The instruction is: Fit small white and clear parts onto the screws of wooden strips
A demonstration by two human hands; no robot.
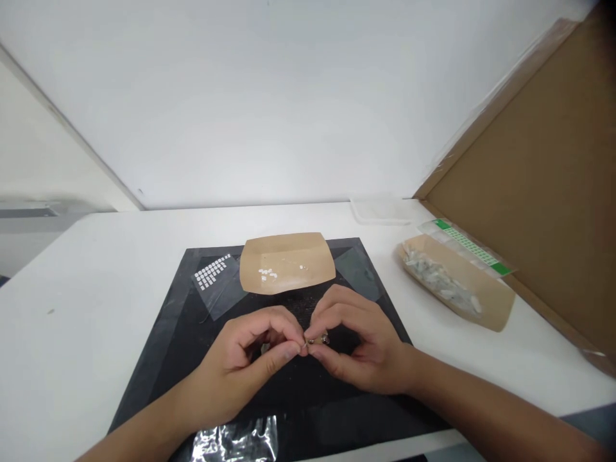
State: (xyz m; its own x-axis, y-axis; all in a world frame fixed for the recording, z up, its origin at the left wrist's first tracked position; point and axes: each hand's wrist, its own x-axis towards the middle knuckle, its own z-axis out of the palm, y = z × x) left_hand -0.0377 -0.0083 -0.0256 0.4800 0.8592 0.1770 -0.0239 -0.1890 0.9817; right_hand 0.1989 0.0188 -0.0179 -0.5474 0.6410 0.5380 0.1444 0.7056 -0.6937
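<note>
Holding one small metallic piece, pinched between my two hands above one black mat. Left hand: thumb and fingertips closed on its end, other fingers curled. Right hand: likewise pinched on it. Brown trays, two: one on the mat, bearing several white bits; one on the white surface, bearing clear packets. White-label sheet, one.

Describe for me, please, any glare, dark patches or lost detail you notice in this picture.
Head view: bright white glare streaks the clear plastic at the bottom edge; head view: the top right corner falls dark; head view: the small item at the fingertips of the left hand and right hand is too small and soft to identify.
</note>
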